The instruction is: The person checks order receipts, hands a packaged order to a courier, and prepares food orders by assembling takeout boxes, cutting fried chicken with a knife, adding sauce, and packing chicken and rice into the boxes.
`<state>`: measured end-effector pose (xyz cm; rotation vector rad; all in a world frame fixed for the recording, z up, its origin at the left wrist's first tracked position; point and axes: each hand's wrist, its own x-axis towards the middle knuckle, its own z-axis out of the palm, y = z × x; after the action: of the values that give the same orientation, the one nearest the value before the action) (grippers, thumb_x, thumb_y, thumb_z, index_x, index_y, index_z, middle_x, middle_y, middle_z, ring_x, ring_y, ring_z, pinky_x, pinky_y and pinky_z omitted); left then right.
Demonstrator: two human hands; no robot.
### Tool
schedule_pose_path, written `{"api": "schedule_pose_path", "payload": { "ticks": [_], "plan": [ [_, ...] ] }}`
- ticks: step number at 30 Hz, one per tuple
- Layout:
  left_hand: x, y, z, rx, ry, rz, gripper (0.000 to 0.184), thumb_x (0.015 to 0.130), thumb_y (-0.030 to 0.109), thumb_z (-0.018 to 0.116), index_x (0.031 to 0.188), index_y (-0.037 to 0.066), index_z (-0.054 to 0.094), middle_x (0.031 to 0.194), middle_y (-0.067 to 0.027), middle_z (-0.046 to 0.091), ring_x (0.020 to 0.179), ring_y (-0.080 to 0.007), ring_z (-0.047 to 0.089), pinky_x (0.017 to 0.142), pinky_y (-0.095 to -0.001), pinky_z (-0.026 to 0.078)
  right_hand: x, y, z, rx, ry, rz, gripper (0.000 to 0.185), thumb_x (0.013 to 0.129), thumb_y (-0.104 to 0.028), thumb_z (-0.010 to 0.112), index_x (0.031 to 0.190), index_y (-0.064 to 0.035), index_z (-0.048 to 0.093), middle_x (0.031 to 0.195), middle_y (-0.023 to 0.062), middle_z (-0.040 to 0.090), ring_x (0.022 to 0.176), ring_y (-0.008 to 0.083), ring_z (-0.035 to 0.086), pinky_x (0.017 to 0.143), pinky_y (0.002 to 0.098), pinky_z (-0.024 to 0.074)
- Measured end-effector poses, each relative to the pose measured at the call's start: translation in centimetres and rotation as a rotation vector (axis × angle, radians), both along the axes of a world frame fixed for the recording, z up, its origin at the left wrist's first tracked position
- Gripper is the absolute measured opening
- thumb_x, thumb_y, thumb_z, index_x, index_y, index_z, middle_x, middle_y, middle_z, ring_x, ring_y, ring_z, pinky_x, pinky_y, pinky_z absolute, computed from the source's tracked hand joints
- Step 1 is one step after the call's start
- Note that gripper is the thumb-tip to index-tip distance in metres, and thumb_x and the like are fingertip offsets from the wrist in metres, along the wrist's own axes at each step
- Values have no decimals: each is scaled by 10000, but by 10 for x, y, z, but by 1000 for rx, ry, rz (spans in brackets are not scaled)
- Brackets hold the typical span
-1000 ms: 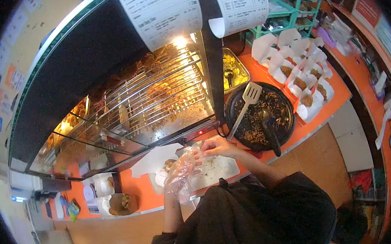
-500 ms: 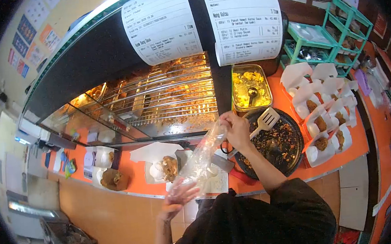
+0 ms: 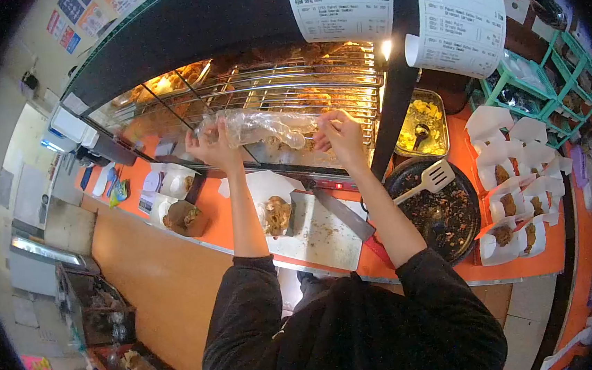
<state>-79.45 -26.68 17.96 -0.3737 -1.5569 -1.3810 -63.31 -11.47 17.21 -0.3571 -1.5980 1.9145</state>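
Thin clear plastic, which looks like a disposable glove (image 3: 267, 127), is stretched between my hands in front of the warming cabinet. My left hand (image 3: 215, 148) grips its left end, fingers bent around the film. My right hand (image 3: 342, 138) has curled fingers at the other end. Below them on the orange counter, an open white box (image 3: 276, 216) holds a brown fried piece. Beside it lies a white cutting board (image 3: 328, 241) with crumbs, and a knife (image 3: 345, 214) rests across its right part.
A dark round pan (image 3: 445, 218) with crumbs carries a slotted spatula (image 3: 426, 180). Behind it stands a metal tray (image 3: 422, 123) of yellow food. Several filled white boxes (image 3: 512, 192) line the right side. Receipts (image 3: 460, 22) hang overhead. More boxes (image 3: 174, 184) stand at left.
Both hands have risen from over the counter to in front of the cabinet. The plastic has swung from a slanting position to nearly level. My view has shifted left.
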Motion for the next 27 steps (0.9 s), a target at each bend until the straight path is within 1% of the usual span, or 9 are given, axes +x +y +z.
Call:
{"api": "schedule_pose_path", "payload": {
  "ticks": [2, 7, 9, 11, 15, 18, 20, 25, 27],
  "plan": [
    [-11, -1, 2, 71, -243, -230, 313, 715, 262, 693, 776, -19, 568, 907, -110, 457, 765, -230, 500, 651, -323, 420, -7, -2, 0, -25, 40, 7, 142, 847, -140, 518, 930, -26, 497, 686, 128, 602, 524, 144, 587, 444, 221, 469],
    [-21, 6, -2, -35, -318, -72, 318, 713, 258, 695, 717, -23, 548, 858, -87, 433, 728, -207, 508, 629, -320, 416, 6, -12, -6, -44, 84, 41, 185, 847, -126, 515, 990, -16, 474, 748, 135, 607, 570, 149, 600, 480, 224, 480],
    [-7, 11, 10, -55, -358, -32, 316, 711, 259, 697, 712, -22, 551, 841, -80, 425, 717, -205, 507, 619, -321, 413, 23, -25, 3, 126, 68, -143, 208, 844, -92, 509, 1028, -6, 461, 760, 132, 606, 587, 152, 605, 487, 231, 484],
    [14, 18, 15, -64, -436, -101, 306, 700, 254, 705, 705, -15, 559, 828, -73, 418, 691, -199, 495, 612, -327, 402, 39, -33, 1, 160, 82, -162, 229, 837, -56, 510, 1050, -1, 449, 757, 118, 604, 598, 133, 595, 512, 218, 478],
    [32, 41, -4, 14, -281, -248, 247, 668, 191, 732, 736, 1, 589, 785, -44, 419, 645, -141, 476, 565, -262, 403, 74, -49, -4, 231, 97, -211, 219, 828, -42, 527, 1031, 9, 463, 764, 96, 597, 611, 99, 565, 550, 197, 456],
    [65, 60, -7, -172, -260, -207, 225, 667, 150, 732, 758, 4, 587, 818, -33, 396, 658, -115, 457, 548, -235, 393, 96, -46, -20, 293, 84, -331, 167, 788, 0, 564, 949, 9, 523, 744, 81, 612, 639, 86, 577, 548, 209, 463],
    [79, 75, -17, -65, -229, -432, 233, 667, 146, 734, 749, 7, 566, 846, -35, 378, 664, -108, 436, 548, -237, 384, 112, -42, -28, 312, 53, -350, 165, 789, -3, 564, 948, 9, 524, 737, 82, 613, 638, 89, 579, 546, 209, 460],
    [126, 97, -15, -175, -237, -494, 268, 682, 175, 718, 700, 11, 507, 854, -55, 381, 711, -153, 427, 614, -278, 377, 141, -35, -47, 356, -108, -350, 130, 795, -3, 552, 922, 12, 531, 708, 80, 614, 605, 92, 579, 529, 207, 448],
    [142, 101, -13, -202, -196, -529, 281, 684, 184, 714, 683, 17, 488, 857, -62, 391, 724, -171, 427, 641, -294, 372, 141, -32, -80, 323, -154, -323, 160, 772, -47, 589, 914, 2, 535, 698, 86, 615, 586, 137, 594, 519, 245, 460]
  ]
}}
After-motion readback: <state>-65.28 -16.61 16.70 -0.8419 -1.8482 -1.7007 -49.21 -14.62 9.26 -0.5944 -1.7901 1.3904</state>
